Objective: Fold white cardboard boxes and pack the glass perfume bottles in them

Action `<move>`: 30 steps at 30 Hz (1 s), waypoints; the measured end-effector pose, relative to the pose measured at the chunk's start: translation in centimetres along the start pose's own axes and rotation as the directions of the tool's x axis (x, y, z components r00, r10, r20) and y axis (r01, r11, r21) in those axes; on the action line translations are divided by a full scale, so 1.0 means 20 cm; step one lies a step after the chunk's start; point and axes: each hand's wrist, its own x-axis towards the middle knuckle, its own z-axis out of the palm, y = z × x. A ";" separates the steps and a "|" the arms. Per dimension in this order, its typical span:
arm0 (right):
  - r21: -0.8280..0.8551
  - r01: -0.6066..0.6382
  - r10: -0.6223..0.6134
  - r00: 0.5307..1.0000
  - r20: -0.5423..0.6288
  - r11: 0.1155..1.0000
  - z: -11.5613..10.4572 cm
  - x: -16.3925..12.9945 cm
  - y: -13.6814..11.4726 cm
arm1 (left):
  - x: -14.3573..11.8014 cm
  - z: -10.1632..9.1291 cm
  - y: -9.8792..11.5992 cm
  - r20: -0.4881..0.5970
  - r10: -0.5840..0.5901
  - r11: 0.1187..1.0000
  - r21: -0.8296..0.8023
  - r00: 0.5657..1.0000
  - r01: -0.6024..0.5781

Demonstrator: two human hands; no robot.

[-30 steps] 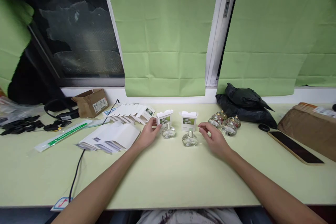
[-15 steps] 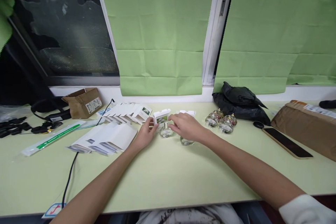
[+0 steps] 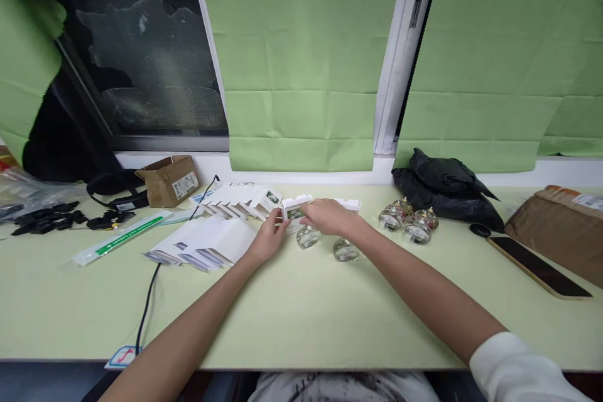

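My left hand is closed on the left side of a small white box with a green picture on its front. The fingers of my right hand are drawn together at the box's right edge, over the top of a round clear glass bottle. They hide the bottle's neck, and whether they grip it or the box I cannot make out. A second clear glass bottle stands below my right wrist. Behind that wrist, another white box shows only its top.
Flattened white boxes and a row of folded ones lie left of my hands. To the right are several glass ornaments, a black plastic bag, a phone and a brown parcel. A black cable crosses the left side.
My view has turned a little left, so everything sits farther right in the picture. My right hand has moved left over the bottle's top, against the box. My left hand keeps hold of the box.
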 end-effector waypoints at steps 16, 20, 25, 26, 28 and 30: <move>0.153 0.083 -0.083 0.997 -0.011 0.985 0.01 -0.09 0.06 | -0.01 -0.01 0.01 0.040 0.018 1.000 0.008 0.999 -0.018; 0.080 0.048 -0.046 0.998 -0.034 0.996 0.03 -0.10 0.03 | -0.02 -0.01 0.02 0.049 0.023 1.000 0.017 0.999 -0.024; 0.049 0.052 -0.050 0.998 -0.042 0.997 0.03 -0.09 0.02 | -0.01 -0.01 0.00 0.063 0.035 0.999 0.005 0.997 -0.035; 0.048 0.049 -0.047 0.998 -0.033 0.998 0.03 -0.08 0.02 | -0.01 -0.01 -0.01 0.059 0.031 1.000 0.003 0.998 -0.031; 0.046 0.039 -0.039 0.999 -0.010 0.998 0.02 -0.07 0.02 | -0.01 -0.01 -0.01 0.058 0.027 1.000 -0.003 0.998 -0.027; 0.047 0.033 -0.034 0.999 0.012 0.998 0.02 -0.07 0.02 | -0.01 0.00 -0.01 0.063 0.029 1.000 -0.008 0.998 -0.029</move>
